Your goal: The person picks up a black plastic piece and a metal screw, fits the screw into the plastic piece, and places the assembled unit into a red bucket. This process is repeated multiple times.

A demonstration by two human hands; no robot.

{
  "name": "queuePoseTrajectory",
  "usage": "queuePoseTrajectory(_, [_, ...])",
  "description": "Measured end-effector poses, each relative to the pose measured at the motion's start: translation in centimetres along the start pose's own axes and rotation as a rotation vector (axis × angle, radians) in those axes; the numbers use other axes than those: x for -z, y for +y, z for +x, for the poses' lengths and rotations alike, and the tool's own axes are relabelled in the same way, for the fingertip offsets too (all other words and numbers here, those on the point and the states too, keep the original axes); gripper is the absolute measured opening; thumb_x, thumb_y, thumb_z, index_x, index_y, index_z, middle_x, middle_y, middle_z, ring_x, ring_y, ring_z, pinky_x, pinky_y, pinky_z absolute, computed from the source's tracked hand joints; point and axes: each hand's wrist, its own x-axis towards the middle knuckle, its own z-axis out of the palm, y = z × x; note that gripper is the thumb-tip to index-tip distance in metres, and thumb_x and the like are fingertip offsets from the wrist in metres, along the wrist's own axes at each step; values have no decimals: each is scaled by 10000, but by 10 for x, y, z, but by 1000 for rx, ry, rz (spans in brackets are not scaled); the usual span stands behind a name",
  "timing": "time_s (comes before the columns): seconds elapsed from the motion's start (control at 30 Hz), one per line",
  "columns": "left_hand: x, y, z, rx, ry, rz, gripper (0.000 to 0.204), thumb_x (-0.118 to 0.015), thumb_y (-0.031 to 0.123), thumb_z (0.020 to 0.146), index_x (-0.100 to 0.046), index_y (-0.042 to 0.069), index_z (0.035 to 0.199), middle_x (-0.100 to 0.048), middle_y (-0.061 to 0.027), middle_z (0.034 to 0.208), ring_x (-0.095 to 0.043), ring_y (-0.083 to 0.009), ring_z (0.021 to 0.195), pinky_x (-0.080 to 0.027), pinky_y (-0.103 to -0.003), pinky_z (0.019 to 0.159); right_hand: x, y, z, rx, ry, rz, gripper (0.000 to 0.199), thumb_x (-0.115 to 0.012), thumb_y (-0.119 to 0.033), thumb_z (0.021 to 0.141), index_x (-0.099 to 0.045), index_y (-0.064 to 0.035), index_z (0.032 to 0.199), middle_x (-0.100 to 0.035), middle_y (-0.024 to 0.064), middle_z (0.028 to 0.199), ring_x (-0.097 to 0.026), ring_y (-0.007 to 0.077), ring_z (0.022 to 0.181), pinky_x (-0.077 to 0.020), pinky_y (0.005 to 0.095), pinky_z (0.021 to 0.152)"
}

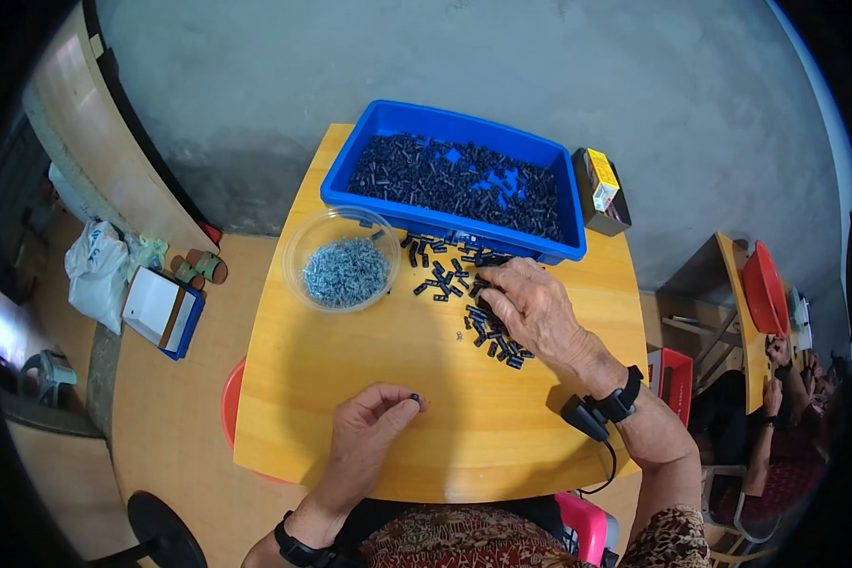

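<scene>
My left hand is closed near the front of the yellow table, with a small black plastic part pinched between thumb and forefinger. Farther right, my right hand reaches into a loose pile of small black plastic parts; its fingers curl round some of them, and the fingertips are partly hidden. More such parts fill a blue rectangular tub behind the pile. To the left of the pile stands a clear round container of small silvery metal pieces, too fine to tell apart.
A dark box with a yellow carton stands beside the tub. A black device on a cable hangs by my right wristband. Another person sits at a table with a red basin at far right. Left, sandals lie on the floor.
</scene>
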Motion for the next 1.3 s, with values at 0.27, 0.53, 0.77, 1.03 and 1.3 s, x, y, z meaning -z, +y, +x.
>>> queuePoseTrajectory(0.27, [2, 0, 1, -11, 6, 3, 146, -626, 87, 920, -647, -18, 1020, -680, -59, 966, -614, -105, 914, -478, -251, 867, -18, 1, 26, -311, -215, -289, 374, -559, -296, 916, -596, -40, 1187, -681, 181, 758, -663, 365, 694, -525, 477, 655])
queuePoseTrajectory(0.53, [-1, -1, 1, -17, 18, -10, 123, -626, 84, 909, -652, 8, 1002, -682, -56, 934, -616, -116, 880, -479, -251, 829, -21, 9, 37, -310, -279, -267, 367, -532, -299, 932, -604, -70, 1210, -679, 208, 811, -665, 377, 762, -529, 469, 726])
queuePoseTrajectory(0.77, [0, -1, 1, -16, 5, -3, 126, -623, 87, 912, -650, 7, 1006, -683, -67, 939, -619, -120, 888, -479, -253, 833, -17, 16, 35, -389, -251, -44, 318, -548, -200, 925, -612, -51, 1199, -681, 206, 958, -648, 364, 922, -505, 429, 846])
queuePoseTrajectory(1.03, [1, -1, 2, -10, 4, -15, 136, -626, 93, 912, -645, 4, 1013, -683, -74, 948, -619, -125, 903, -476, -254, 844, -21, 24, 34, -379, -183, 3, 264, -585, -185, 894, -663, -61, 1113, -692, 181, 938, -661, 348, 884, -516, 436, 813])
queuePoseTrajectory(1.3, [1, -1, 2, -6, 8, -7, 139, -626, 97, 914, -643, 1, 1013, -680, -75, 958, -622, -131, 907, -479, -258, 849, -32, 20, 35, -367, -91, -136, 205, -637, -160, 829, -702, -92, 1010, -698, 164, 839, -678, 336, 803, -538, 444, 764])
